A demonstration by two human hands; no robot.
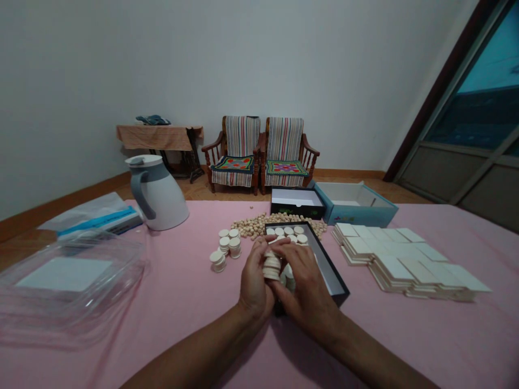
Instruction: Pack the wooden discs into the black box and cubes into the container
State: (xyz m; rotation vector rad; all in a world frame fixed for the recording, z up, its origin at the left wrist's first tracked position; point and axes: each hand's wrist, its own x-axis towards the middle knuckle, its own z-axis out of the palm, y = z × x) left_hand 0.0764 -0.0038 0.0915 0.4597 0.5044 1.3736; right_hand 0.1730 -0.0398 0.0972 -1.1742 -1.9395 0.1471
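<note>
Gripping stack of pale round discs (271,266) between cupped left hand (253,281) and curled right hand (304,275), just below frame centre, partly covering black-rimmed tray (326,273); with more disc stacks (234,248) left of centre, on pink cloth (174,302).

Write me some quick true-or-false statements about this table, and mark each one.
1. The left hand and right hand hold a stack of discs. True.
2. The jug stands right of the blue box. False: the jug stands left of the blue box.
3. The tablecloth is pink. True.
4. The clear plastic container lies right of both hands. False: the clear plastic container lies to their left.
5. Flat white tiles are stacked on the right. True.
</note>
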